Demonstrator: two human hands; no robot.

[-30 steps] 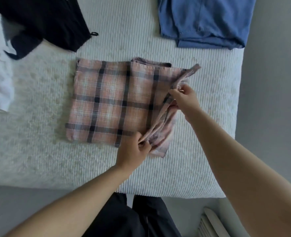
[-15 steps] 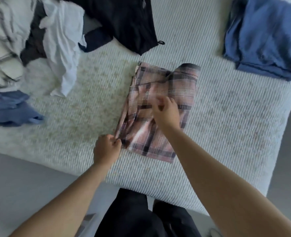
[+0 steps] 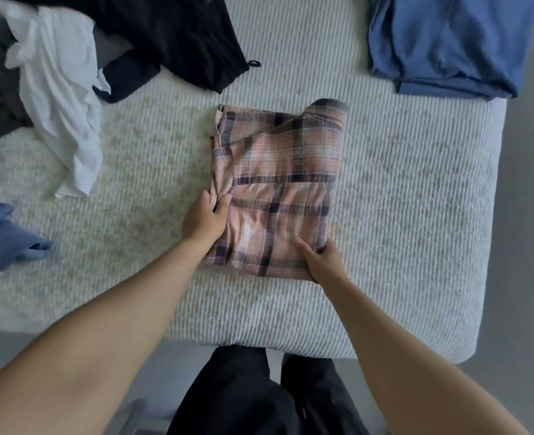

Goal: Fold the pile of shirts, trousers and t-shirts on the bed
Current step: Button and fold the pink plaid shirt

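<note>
The pink plaid flannel garment (image 3: 278, 189), folded to a rectangle, lies at the centre of the white ribbed bed (image 3: 416, 196). Its 9 o'clock edge is pinched by the left hand (image 3: 205, 216); its 5 o'clock corner is gripped by the right hand (image 3: 322, 259). The bunched left edge should be smoothed flat and squared before release. No containers are seen; loose clothes (image 3: 55, 98) are heaped at 10 o'clock.

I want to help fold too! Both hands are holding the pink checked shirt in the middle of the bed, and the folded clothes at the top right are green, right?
Not quite: the folded clothes at the top right are blue, not green, as the head view shows. The rest holds: the left hand and the right hand both hold the pink checked shirt in the middle of the white ribbed bed.
</note>
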